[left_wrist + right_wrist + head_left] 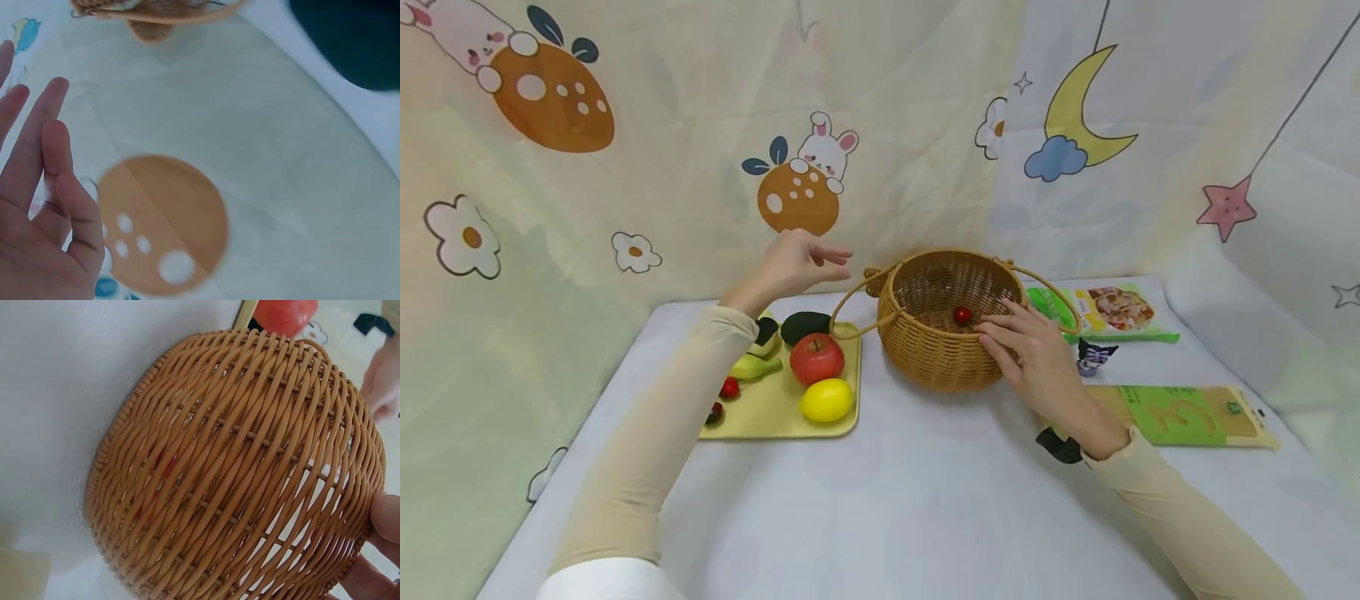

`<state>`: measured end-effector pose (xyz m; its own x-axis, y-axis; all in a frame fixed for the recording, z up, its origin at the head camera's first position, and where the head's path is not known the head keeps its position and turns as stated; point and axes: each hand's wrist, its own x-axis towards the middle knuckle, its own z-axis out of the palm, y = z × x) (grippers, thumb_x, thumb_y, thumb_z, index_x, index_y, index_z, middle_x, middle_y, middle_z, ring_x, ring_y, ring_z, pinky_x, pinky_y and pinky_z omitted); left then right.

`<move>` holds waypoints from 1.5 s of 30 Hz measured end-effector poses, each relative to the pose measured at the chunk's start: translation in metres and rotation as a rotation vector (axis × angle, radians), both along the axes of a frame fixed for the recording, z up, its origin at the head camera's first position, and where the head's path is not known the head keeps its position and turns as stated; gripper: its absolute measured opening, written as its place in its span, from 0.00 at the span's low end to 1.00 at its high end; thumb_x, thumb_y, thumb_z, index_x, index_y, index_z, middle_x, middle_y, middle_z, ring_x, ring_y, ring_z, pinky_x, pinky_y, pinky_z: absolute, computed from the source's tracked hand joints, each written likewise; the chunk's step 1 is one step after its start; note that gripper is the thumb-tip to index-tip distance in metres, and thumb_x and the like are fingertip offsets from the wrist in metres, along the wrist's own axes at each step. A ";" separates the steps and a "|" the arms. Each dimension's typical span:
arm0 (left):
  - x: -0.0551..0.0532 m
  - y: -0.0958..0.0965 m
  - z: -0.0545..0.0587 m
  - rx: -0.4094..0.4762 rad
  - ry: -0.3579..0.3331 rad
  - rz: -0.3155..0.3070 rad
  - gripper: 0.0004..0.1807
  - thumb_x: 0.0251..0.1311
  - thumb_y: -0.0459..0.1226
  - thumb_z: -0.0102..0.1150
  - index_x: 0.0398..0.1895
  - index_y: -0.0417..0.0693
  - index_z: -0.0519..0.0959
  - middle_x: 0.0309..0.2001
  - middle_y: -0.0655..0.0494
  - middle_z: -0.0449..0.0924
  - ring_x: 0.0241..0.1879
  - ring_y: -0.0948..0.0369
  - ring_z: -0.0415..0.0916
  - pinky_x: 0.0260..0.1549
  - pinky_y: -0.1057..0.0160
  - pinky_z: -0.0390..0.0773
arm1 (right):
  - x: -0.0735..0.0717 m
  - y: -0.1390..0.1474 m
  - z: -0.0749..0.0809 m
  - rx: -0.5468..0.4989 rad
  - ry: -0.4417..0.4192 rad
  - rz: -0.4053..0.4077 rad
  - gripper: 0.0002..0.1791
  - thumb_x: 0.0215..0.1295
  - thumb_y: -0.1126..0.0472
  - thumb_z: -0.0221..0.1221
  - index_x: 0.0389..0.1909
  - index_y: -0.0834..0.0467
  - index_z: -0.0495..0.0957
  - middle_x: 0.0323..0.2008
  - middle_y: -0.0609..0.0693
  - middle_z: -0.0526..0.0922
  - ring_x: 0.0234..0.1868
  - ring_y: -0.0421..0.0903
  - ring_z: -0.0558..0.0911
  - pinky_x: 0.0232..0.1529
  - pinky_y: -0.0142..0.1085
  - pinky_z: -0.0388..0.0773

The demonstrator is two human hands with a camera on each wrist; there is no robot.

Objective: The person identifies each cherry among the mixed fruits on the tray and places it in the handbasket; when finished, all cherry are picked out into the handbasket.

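Raised above the back of the yellow tray (790, 427), my left hand (793, 265) has nothing between its fingers, which are nearly straight in the left wrist view. My right hand (1037, 358) holds the near right rim of a wicker basket (940, 367), its thumb outside. A red cherry (962, 315) lies inside the basket; in the right wrist view red patches show through the weave. On the tray are a red apple (817, 359), a lemon (827, 401), a dark green avocado (805, 327), a banana (752, 367) and cherries (730, 387). My left sleeve hides the tray's left part.
Right of the basket lie a green food packet (1120, 310), a small dark figurine (1093, 357) and a long green-and-tan packet (1187, 417). A black object (1060, 447) sits partly under my right wrist. The basket's handles (850, 336) stick out sideways, the left one over the tray's edge.
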<state>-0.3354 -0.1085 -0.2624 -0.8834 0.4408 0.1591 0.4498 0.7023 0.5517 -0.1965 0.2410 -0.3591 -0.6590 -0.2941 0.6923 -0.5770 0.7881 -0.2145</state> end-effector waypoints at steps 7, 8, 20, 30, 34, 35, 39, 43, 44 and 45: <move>0.022 -0.052 -0.022 -0.025 -0.054 0.055 0.20 0.62 0.47 0.72 0.56 0.58 0.87 0.52 0.56 0.89 0.43 0.56 0.79 0.33 0.60 0.73 | 0.001 0.000 0.001 -0.005 -0.010 -0.011 0.11 0.66 0.65 0.66 0.48 0.60 0.89 0.51 0.61 0.89 0.67 0.66 0.77 0.71 0.66 0.64; 0.025 -0.059 -0.025 -0.038 -0.050 0.064 0.20 0.61 0.47 0.72 0.56 0.57 0.87 0.52 0.56 0.89 0.43 0.55 0.78 0.33 0.60 0.72 | 0.002 0.001 0.002 -0.007 -0.015 -0.012 0.11 0.66 0.65 0.66 0.48 0.60 0.89 0.51 0.61 0.89 0.67 0.67 0.76 0.71 0.66 0.63; 0.085 -0.157 -0.066 -0.206 -0.074 0.209 0.20 0.59 0.49 0.74 0.55 0.58 0.88 0.48 0.54 0.90 0.40 0.56 0.74 0.33 0.62 0.71 | -0.001 -0.002 0.003 -0.021 -0.015 -0.001 0.11 0.67 0.65 0.66 0.49 0.60 0.89 0.51 0.61 0.89 0.68 0.66 0.76 0.71 0.65 0.63; 0.121 -0.195 -0.100 -0.236 -0.121 0.230 0.21 0.56 0.49 0.76 0.53 0.58 0.89 0.33 0.55 0.88 0.32 0.59 0.69 0.23 0.64 0.65 | 0.000 -0.004 0.005 -0.019 -0.012 0.012 0.12 0.66 0.66 0.66 0.49 0.61 0.88 0.51 0.62 0.88 0.68 0.67 0.76 0.70 0.67 0.64; 0.124 -0.193 -0.106 -0.251 -0.101 0.220 0.21 0.54 0.49 0.76 0.53 0.60 0.89 0.27 0.55 0.80 0.28 0.59 0.67 0.21 0.64 0.64 | 0.001 -0.003 0.005 -0.017 -0.001 0.007 0.12 0.65 0.67 0.66 0.48 0.62 0.89 0.51 0.62 0.88 0.67 0.68 0.76 0.68 0.67 0.65; 0.124 -0.192 -0.107 -0.260 -0.091 0.219 0.21 0.54 0.49 0.77 0.53 0.61 0.89 0.24 0.57 0.76 0.27 0.59 0.66 0.22 0.64 0.64 | 0.001 -0.003 0.005 -0.016 0.000 0.006 0.12 0.65 0.67 0.66 0.48 0.62 0.89 0.51 0.62 0.88 0.67 0.68 0.76 0.68 0.67 0.65; 0.125 -0.189 -0.112 -0.279 -0.070 0.196 0.23 0.52 0.48 0.78 0.53 0.58 0.89 0.22 0.59 0.68 0.27 0.60 0.63 0.23 0.64 0.61 | 0.000 -0.003 0.003 -0.014 -0.004 0.004 0.12 0.66 0.66 0.66 0.49 0.62 0.88 0.52 0.62 0.88 0.67 0.68 0.76 0.69 0.67 0.65; 0.126 -0.188 -0.117 -0.287 -0.084 0.194 0.23 0.52 0.48 0.78 0.53 0.56 0.89 0.16 0.63 0.62 0.23 0.62 0.61 0.21 0.66 0.59 | 0.000 -0.003 0.004 -0.019 -0.016 0.006 0.12 0.67 0.65 0.66 0.49 0.60 0.88 0.52 0.61 0.88 0.68 0.67 0.76 0.70 0.66 0.64; 0.126 -0.187 -0.118 -0.287 -0.083 0.194 0.23 0.52 0.48 0.78 0.53 0.56 0.88 0.15 0.64 0.60 0.22 0.62 0.61 0.20 0.67 0.59 | 0.000 -0.003 0.004 -0.018 -0.017 0.006 0.12 0.67 0.65 0.66 0.50 0.60 0.88 0.52 0.61 0.88 0.68 0.67 0.76 0.70 0.66 0.64; 0.125 -0.187 -0.118 -0.287 -0.080 0.195 0.23 0.52 0.48 0.78 0.53 0.55 0.88 0.14 0.64 0.60 0.21 0.63 0.61 0.20 0.67 0.59 | 0.000 -0.003 0.004 -0.017 -0.016 0.004 0.12 0.67 0.65 0.66 0.50 0.60 0.88 0.52 0.61 0.88 0.68 0.67 0.76 0.70 0.66 0.64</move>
<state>-0.2101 -0.2954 -0.3808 -0.9600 0.2794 -0.0195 0.2555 0.9022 0.3475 -0.1967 0.2384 -0.3554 -0.6687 -0.2851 0.6867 -0.5766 0.7820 -0.2368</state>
